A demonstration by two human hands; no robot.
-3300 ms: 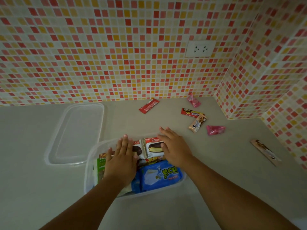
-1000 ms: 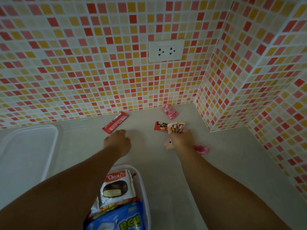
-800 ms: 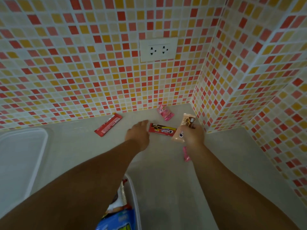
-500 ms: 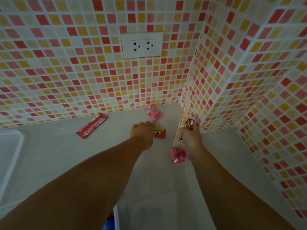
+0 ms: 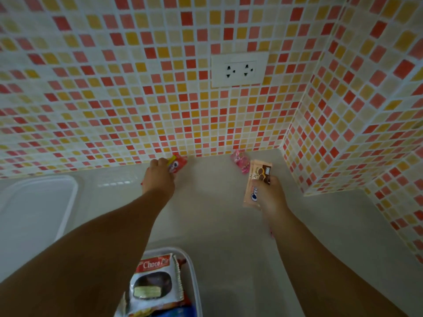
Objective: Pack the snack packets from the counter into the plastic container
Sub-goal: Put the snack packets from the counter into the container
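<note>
Head view: left hand [image 5: 158,177] fingers curl round a red packet [image 5: 177,164] at the wall's foot; right hand [image 5: 269,195] grips a peach biscuit packet [image 5: 255,186], evidently gathering several per trip. A pink packet [image 5: 240,160] lies loose on the counter [image 5: 217,213]. The plastic container [image 5: 194,282], nearest the person, holds a Choco Pie packet [image 5: 155,280].

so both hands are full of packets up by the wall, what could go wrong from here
1. The right hand grips the beige packet while a pink packet lies just behind it by the wall; it could be forgotten.
2. The left hand pinches the red packet only at one end, so it may slip.
3. The container already looks full near the Choco Pie packet; additions may not fit flat.
</note>
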